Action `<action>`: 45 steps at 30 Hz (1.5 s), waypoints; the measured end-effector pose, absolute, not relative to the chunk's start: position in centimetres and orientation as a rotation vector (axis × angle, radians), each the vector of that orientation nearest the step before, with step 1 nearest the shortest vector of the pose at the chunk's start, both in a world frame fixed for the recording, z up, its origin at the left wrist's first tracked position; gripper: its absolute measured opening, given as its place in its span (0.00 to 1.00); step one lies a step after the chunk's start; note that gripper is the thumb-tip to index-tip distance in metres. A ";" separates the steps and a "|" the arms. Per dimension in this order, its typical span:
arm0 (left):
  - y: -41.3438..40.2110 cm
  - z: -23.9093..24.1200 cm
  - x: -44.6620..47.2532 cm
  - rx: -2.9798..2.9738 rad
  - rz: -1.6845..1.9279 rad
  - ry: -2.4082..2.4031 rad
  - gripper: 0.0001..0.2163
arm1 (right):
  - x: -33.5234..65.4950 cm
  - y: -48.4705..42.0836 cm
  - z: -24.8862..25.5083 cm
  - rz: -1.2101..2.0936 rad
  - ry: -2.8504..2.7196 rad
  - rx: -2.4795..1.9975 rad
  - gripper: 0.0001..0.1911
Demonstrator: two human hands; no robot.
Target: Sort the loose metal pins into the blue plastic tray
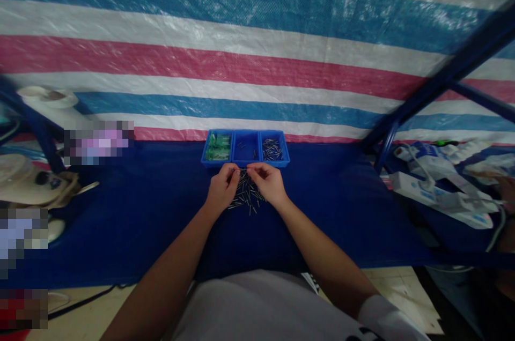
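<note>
My left hand (222,185) and my right hand (269,181) meet over a loose pile of thin dark metal pins (250,199) on the blue table. On both hands the thumb and fingers are pinched together, the fingertips close to each other. What they pinch, if anything, is too small to make out. Just beyond them sits a blue tray (246,163) with three compartments. Small green-and-clear packets (219,147) fill its left compartment. A few thin pins lie in the middle one, and many similar pins (273,149) lie in the right one.
The table (330,196) has a dark blue cover. Behind it hangs a striped plastic sheet (249,67). A blue metal frame (418,99) slants up on the right, near a white power strip (442,199). At the left are a pale container (54,102) and other items, partly pixelated.
</note>
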State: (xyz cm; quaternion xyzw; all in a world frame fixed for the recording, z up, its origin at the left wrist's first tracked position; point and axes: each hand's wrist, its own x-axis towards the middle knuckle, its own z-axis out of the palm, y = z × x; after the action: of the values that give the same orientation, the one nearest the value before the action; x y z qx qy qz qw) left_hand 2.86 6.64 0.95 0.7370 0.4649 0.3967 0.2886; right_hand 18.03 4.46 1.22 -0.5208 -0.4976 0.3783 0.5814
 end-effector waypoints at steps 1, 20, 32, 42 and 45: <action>6.6 0.9 2.8 1.960 1.051 1.244 0.08 | 18.0 4.5 1.2 0.885 -1.166 -1.215 0.10; 6.7 0.7 3.0 1.985 1.118 1.241 0.10 | 18.0 4.6 1.1 0.961 -1.094 -1.179 0.10; 6.9 0.7 2.8 2.037 1.054 1.280 0.12 | 17.9 4.6 1.0 0.938 -1.113 -1.197 0.11; 6.8 0.7 3.0 2.003 1.163 1.226 0.09 | 18.2 4.7 1.1 0.970 -1.064 -1.185 0.11; 6.7 0.8 3.0 2.018 1.165 1.235 0.08 | 18.1 4.7 1.0 0.970 -1.068 -1.179 0.10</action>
State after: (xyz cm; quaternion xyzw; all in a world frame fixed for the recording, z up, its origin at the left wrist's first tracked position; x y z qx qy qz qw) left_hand 3.03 6.74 0.76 0.7410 0.4535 0.4277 0.2497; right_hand 18.12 4.75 0.98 -0.5080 -0.4601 0.4177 0.5965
